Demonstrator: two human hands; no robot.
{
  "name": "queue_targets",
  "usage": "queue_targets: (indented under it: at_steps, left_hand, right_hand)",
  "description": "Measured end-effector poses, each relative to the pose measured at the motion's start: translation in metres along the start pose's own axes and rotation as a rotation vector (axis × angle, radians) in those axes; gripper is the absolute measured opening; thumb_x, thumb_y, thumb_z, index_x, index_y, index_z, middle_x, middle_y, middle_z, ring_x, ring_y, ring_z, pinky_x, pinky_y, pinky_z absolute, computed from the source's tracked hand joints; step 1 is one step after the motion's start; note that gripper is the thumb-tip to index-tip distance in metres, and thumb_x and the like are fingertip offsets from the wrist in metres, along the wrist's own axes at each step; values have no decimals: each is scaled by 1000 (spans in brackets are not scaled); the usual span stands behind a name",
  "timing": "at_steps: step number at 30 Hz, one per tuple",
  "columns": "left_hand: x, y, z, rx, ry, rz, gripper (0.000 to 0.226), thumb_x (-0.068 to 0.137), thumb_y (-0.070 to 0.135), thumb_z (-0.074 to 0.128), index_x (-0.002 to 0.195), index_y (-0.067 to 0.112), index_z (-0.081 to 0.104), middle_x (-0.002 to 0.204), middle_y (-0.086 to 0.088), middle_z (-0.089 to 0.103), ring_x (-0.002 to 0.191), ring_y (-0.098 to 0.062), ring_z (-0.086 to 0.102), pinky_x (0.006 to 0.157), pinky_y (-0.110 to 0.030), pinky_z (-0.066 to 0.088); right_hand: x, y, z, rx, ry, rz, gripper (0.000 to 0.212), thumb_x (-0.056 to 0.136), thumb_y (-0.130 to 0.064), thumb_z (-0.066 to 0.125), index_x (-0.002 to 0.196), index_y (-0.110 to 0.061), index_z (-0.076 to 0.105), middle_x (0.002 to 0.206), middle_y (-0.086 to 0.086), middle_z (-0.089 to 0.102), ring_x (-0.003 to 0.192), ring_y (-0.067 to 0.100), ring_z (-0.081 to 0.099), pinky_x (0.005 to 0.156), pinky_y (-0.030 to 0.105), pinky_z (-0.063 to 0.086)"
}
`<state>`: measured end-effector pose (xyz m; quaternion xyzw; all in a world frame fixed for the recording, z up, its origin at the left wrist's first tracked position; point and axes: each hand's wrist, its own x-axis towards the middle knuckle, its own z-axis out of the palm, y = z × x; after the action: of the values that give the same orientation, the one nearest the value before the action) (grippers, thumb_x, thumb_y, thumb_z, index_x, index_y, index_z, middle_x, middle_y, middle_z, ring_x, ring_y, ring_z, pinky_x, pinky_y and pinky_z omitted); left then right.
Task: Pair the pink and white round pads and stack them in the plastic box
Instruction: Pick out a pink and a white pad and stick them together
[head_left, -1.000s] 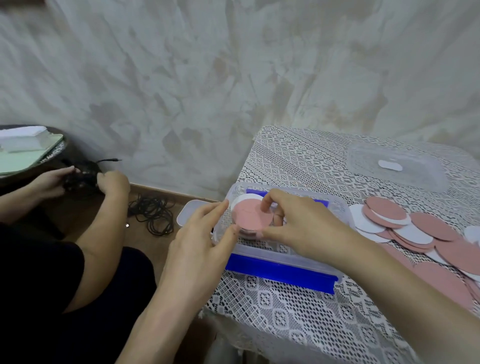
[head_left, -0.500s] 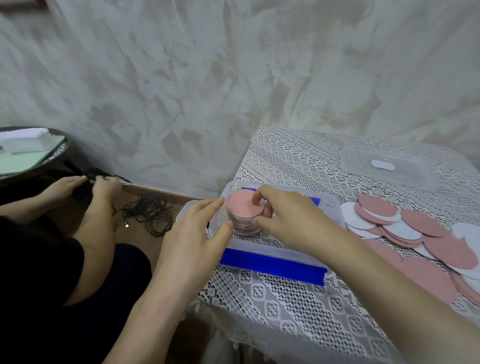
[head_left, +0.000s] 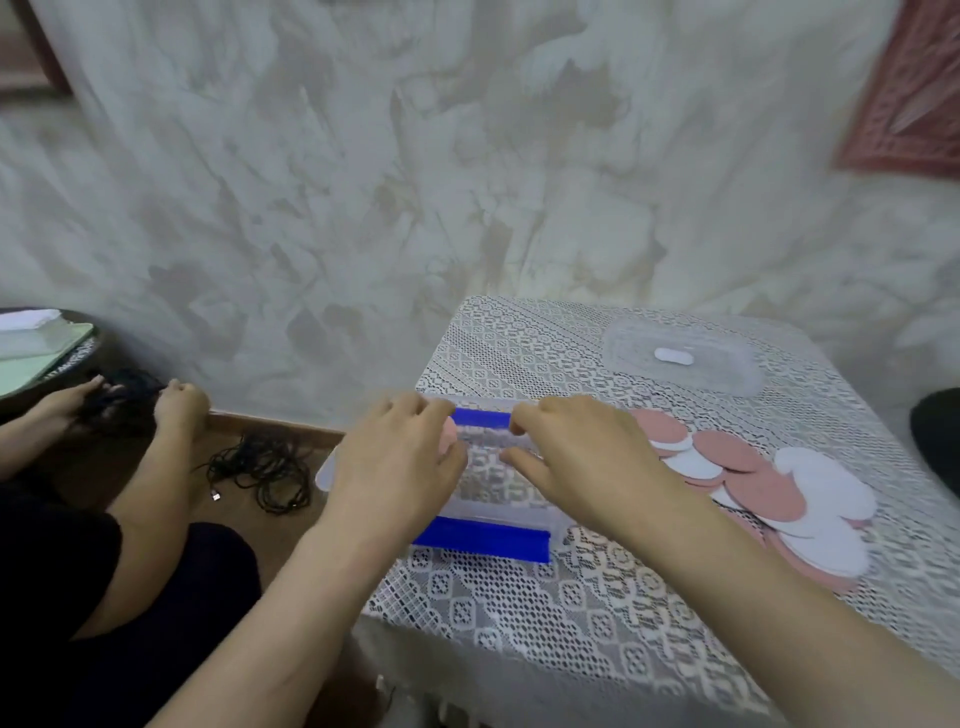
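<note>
The fingers (head_left: 415, 415) of our left hand (head_left: 395, 467) curve over pink pads (head_left: 448, 439) at the left end of the plastic box (head_left: 493, 506); whether they grip them we cannot tell. Our right hand (head_left: 582, 457) hovers over the box's middle, loosely curled and holding nothing. To its right, loose pink and white pads (head_left: 769, 488) overlap on the surface (head_left: 545, 613). Beyond lies a clear lid (head_left: 680, 358).

One wide-angle view, worn on the head, looks forward and down across the table's (head_left: 571, 613) near corner; it sits close, within arm's reach. It faces the wall (head_left: 467, 182); that fills the upper half.
</note>
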<state>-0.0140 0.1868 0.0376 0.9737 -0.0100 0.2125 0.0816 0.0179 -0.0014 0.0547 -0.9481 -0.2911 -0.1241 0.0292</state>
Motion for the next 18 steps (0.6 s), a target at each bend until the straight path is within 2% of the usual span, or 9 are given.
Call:
queue_targets:
  at_steps: [3,6,14,18]
  left_hand:
    - [7,28,8,18,11,83,39,93,39,56,126,20,65,114,-2,67,101,-27,59,84,-39,47]
    - [14,62,15,-7,7,134,42,94,43,53,130,22,61,118,-1,64,105,-27,56,85,-38,48]
    - [25,160,52,31,13,322,36,84,42,63,105,16,73,90,-4,69,79,-29,58,62,-38,48]
    - [14,185,77,4,-74,335,51,85,46,37,105,15,73,95,-7,68,83,-32,58,66,-41,52]
  right_hand:
    - [-21,23,-8,-36,11,56,37,103,-55,40,120,-26,55,110,-3,60,105,23,56,69,36,42]
    - [-47,48,-17,-55,8,141,40,101,-58,39,123,-28,54,115,-4,59,108,23,54,70,35,39]
    - [-112,117,-22,-80,-59,365,45,101,-61,35,131,-31,50,122,-5,55,117,21,51,75,35,40]
    - [-136,145,-8,-65,-55,445,41,102,-56,37,129,-29,51,124,-5,54,114,22,51,76,36,42]
